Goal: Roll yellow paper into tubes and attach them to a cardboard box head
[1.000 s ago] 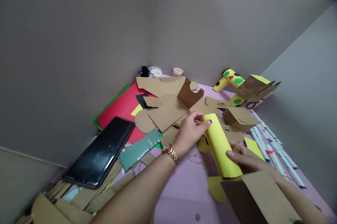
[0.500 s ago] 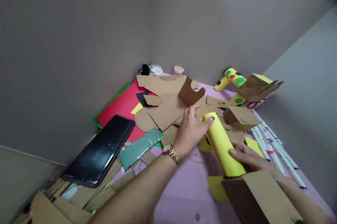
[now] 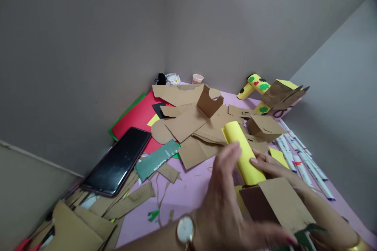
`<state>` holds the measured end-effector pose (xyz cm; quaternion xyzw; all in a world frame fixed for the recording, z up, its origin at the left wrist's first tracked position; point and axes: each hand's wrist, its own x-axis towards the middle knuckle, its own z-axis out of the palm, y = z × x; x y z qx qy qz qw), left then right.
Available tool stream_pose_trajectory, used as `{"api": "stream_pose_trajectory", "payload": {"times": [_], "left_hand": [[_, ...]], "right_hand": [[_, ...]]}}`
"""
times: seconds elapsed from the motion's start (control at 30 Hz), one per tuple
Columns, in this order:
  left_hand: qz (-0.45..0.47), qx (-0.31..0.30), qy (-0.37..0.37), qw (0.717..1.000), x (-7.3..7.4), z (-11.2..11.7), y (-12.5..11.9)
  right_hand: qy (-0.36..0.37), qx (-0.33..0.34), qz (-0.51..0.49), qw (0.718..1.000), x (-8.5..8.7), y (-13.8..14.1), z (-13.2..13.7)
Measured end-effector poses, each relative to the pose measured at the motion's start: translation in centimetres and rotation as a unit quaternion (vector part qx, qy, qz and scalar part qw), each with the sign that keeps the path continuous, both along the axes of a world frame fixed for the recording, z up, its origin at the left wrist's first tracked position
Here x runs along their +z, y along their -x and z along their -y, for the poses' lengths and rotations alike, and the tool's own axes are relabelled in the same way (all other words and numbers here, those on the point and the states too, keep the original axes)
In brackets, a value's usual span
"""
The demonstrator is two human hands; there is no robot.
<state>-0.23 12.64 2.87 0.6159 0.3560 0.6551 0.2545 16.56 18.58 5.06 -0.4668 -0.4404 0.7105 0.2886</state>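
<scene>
My right hand (image 3: 266,163) grips a yellow paper tube (image 3: 244,160) by its side, thumb on the near wall. The tube's lower end meets a brown cardboard box (image 3: 285,202), and I cannot tell whether they are joined. My left hand (image 3: 226,211), with a watch (image 3: 185,229) on its wrist, is held in front of the box with fingers apart and nothing in them; its thumb is smeared by motion. Something dark green (image 3: 308,235) shows at the box's lower edge, partly hidden.
Cut cardboard pieces (image 3: 188,123) cover the middle of the purple table. On the left lie a phone (image 3: 118,162), a green packet (image 3: 157,160) and red paper (image 3: 129,115). Several markers (image 3: 308,164) line the right side. A decorated yellow tube model (image 3: 260,84) and a paper cup (image 3: 197,79) stand behind.
My left hand has let go of the tube's upper end and come back toward me, spreading open near the box. My right hand stays on the tube.
</scene>
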Motion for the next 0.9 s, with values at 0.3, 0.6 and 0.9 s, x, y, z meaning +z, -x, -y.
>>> {"api": "stream_pose_trajectory", "payload": {"times": [0.3,0.6,0.9], "left_hand": [[-0.115,0.042,0.101,0.987,-6.7,4.8,-2.5],[-0.150,0.041,0.094,0.983,-7.8,3.9,-3.0],[-0.153,0.043,0.082,0.984,-6.5,3.9,-2.5]], "right_hand": [[-0.006,0.005,0.004,1.000,0.5,0.8,0.1],[0.005,0.008,0.015,1.000,-0.5,-0.2,-0.9],[0.030,0.011,0.018,0.999,-0.5,-0.4,-0.3]]}}
